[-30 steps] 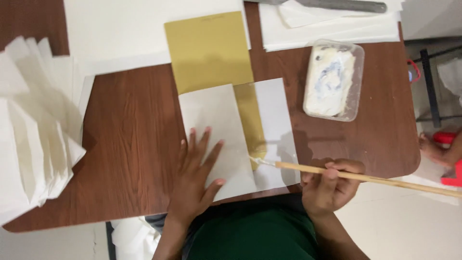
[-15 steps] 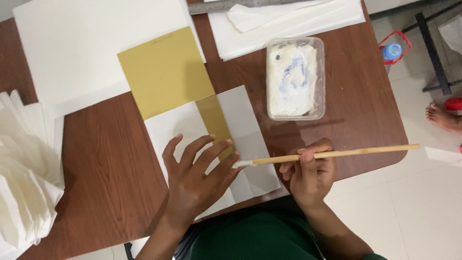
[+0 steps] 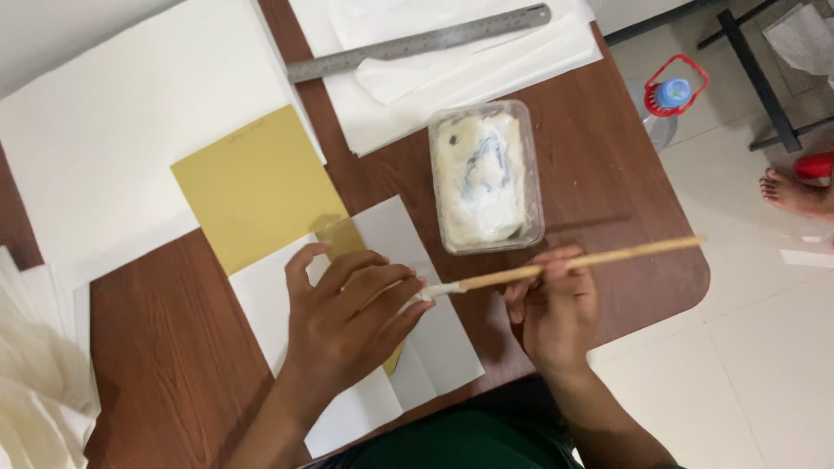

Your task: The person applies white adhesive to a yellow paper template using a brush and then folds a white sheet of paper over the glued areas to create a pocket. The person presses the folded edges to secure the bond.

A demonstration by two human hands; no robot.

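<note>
Wooden glue stick (image 3: 556,262) pinched in right hand (image 3: 556,317), pasty tip at white folded sheet (image 3: 434,347) on table edge. Left hand (image 3: 347,321) spread flat, pinning sheet. Best: thin, even strokes along fold. Paste tub (image 3: 485,174) just beyond.

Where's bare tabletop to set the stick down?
Bare wood shows right of the plastic tub, toward the table's rounded corner, and left of the left hand, below the gold sheet. The back is crowded with white sheets and the steel ruler.
</note>
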